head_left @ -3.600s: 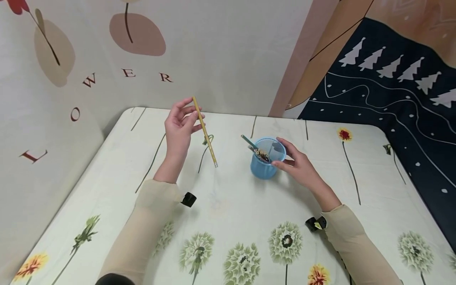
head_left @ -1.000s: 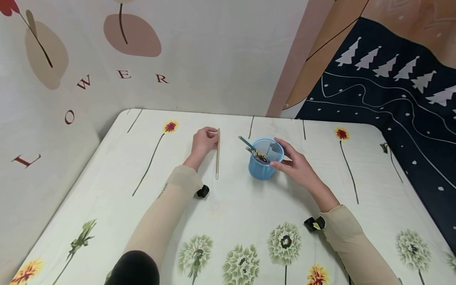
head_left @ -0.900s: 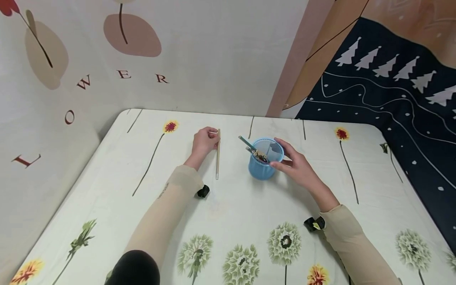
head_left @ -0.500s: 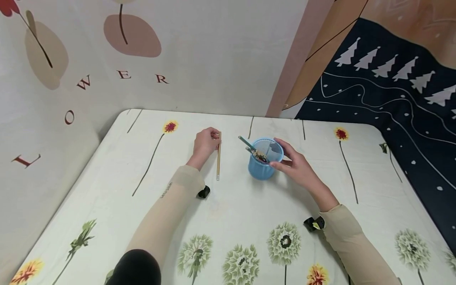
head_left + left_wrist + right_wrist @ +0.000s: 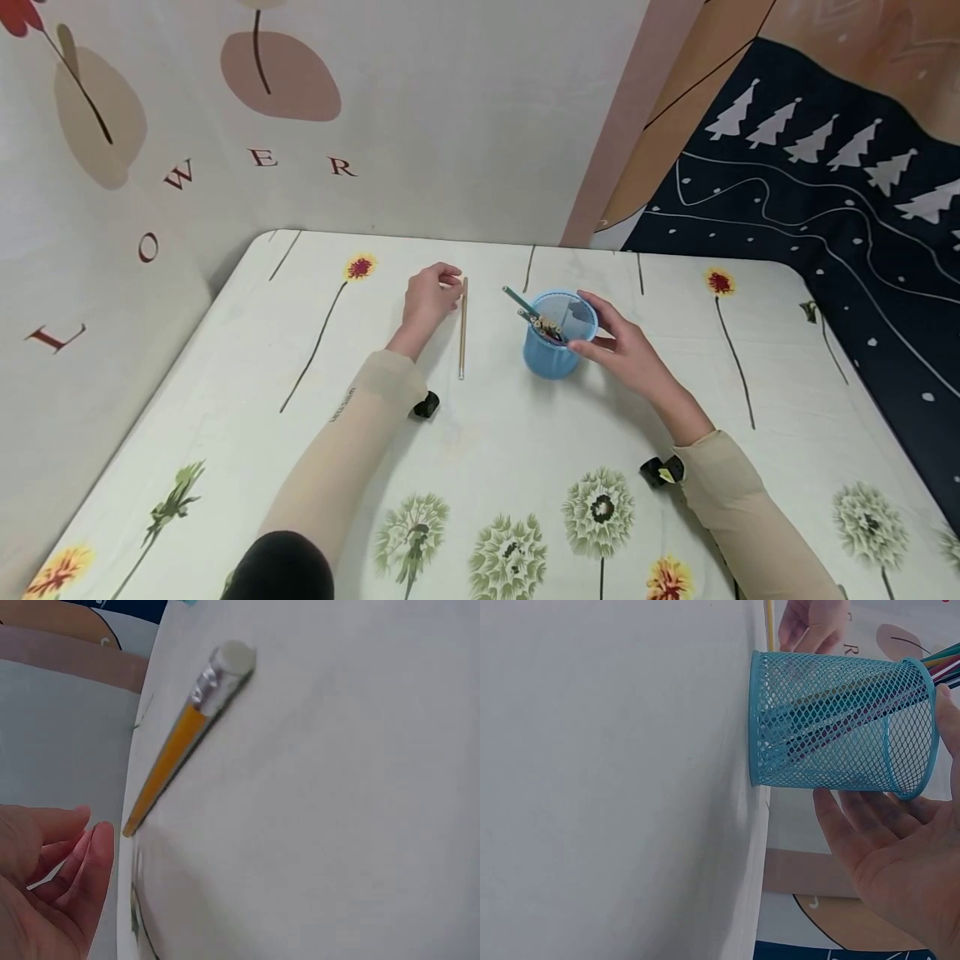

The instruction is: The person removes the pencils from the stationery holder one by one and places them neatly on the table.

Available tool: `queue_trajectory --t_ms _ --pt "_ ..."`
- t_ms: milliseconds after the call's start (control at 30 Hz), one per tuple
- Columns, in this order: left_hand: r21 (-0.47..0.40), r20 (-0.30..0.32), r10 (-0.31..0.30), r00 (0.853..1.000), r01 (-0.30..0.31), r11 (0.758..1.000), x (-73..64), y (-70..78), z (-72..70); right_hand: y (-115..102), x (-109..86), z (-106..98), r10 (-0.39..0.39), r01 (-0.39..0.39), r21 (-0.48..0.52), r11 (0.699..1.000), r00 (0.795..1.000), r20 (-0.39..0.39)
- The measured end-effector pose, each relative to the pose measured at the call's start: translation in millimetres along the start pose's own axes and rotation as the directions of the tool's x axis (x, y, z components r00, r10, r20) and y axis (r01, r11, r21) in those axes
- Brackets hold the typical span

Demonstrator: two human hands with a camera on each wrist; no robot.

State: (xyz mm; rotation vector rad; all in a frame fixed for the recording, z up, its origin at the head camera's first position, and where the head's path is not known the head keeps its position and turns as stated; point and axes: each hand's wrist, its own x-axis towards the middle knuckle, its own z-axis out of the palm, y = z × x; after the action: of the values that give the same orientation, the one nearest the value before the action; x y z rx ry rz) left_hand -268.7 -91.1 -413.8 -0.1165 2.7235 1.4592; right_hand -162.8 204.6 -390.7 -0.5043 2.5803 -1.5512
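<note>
A yellow pencil (image 5: 463, 329) lies on the table, its silver ferrule and white eraser end toward me. Just left of its far end is my left hand (image 5: 431, 298), fingers loosely bent with nothing between them; in the left wrist view a small gap separates the fingertips from the pencil (image 5: 169, 757). My right hand (image 5: 626, 343) holds a blue mesh pencil cup (image 5: 551, 358) by its right side, thumb at the near rim and fingers behind. Several pencils (image 5: 546, 325) lean left inside the cup (image 5: 840, 724), which stands upright on the table.
The table wears a white cloth (image 5: 480, 442) printed with flowers and dandelions. Its far edge meets a pale wall hanging (image 5: 465, 125) with letters. A dark fabric with white trees (image 5: 825, 200) hangs at the right. Small black cameras (image 5: 426, 405) sit at both wrists.
The left hand has brought the yellow pencil down from the air, laid it on the table left of the cup, and let go, drawing slightly away. The right hand has stayed on the cup.
</note>
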Motion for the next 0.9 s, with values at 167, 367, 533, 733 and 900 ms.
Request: queue_trajectory --t_ms 167,367,533,733,900 --pt "-0.035 0.017 0.047 0.999 -0.046 0.998 -4.2 5.4 -2.8 0.0 0.3 0.4 -0.007 0.007 0.002 1.0 1.0 0.003" --pt "-0.053 0.019 0.08 0.997 -0.079 0.995 -9.0 12.6 -4.2 -0.3 0.3 -0.2 -0.012 0.012 0.004 1.0 1.0 0.004" --pt "-0.085 0.018 0.122 0.992 -0.12 0.989 -15.2 17.6 -5.2 1.0 0.9 -0.1 -0.01 0.01 0.002 1.0 1.0 -0.002" --pt "-0.104 0.034 0.154 0.987 -0.15 0.983 -23.6 21.7 -6.6 1.8 1.3 0.3 -0.008 0.008 0.006 1.0 1.0 -0.003" --pt "-0.139 0.046 0.187 0.981 -0.179 0.974 -30.6 25.3 -7.2 1.9 1.3 0.2 -0.009 0.009 0.007 1.0 1.0 0.001"
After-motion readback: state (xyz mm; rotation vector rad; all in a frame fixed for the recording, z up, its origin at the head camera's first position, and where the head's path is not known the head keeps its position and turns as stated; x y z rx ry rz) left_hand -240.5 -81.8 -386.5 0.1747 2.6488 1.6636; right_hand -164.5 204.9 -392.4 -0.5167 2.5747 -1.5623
